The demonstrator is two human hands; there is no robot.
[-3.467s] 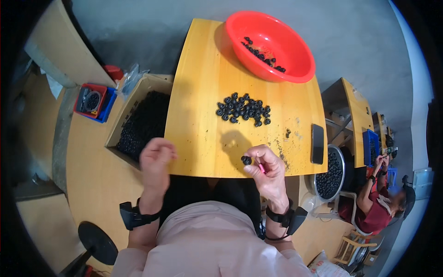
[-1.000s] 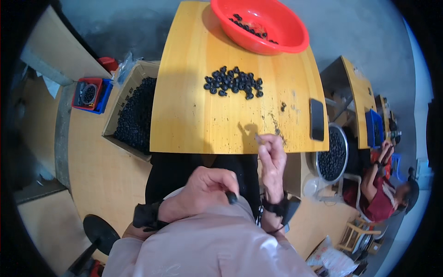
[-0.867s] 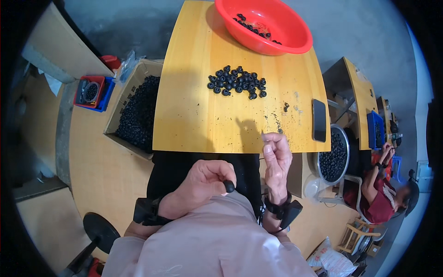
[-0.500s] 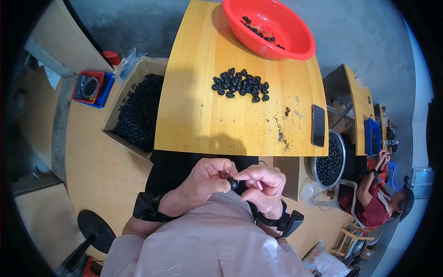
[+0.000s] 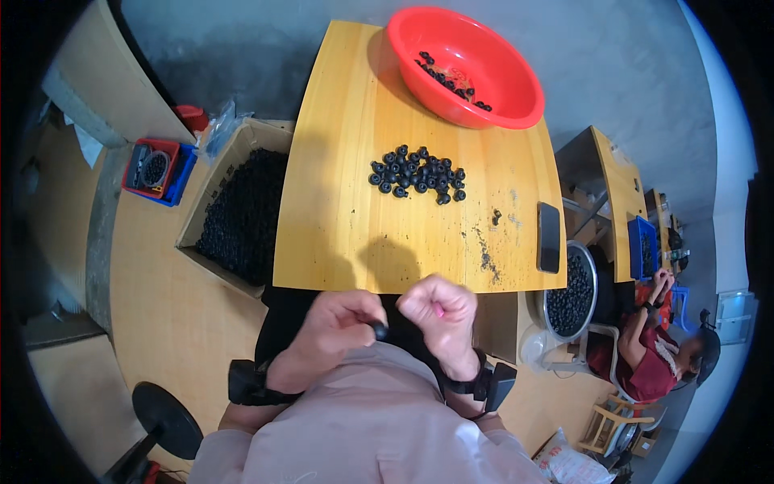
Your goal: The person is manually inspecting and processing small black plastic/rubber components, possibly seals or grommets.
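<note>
In front of my body, just below the table's near edge, my left hand [image 5: 339, 329] pinches a small round black part [image 5: 379, 329] between thumb and fingers. To its right and slightly higher, my right hand [image 5: 442, 321] is closed, apart from that part. A small pink thing [image 5: 439, 310] shows among its curled fingers; its kind I cannot make out. On the wooden table [image 5: 339, 242] ahead lies a loose pile of similar black parts [image 5: 415, 172], knob-like with holes. Behind it stands a red basin [image 5: 516, 89] with several more parts on its bottom.
A phone [image 5: 549, 236] lies at the table's right side near black crumbs [image 5: 487, 260]. Left of the table stands a cardboard box [image 5: 193, 222] full of black parts. On the right are a metal bowl [image 5: 595, 292] of parts and a seated person [image 5: 645, 351] working.
My hands have moved apart; the right one rose toward the table edge and its fingers curled in. My left hand, still holding the black part, shifted slightly left.
</note>
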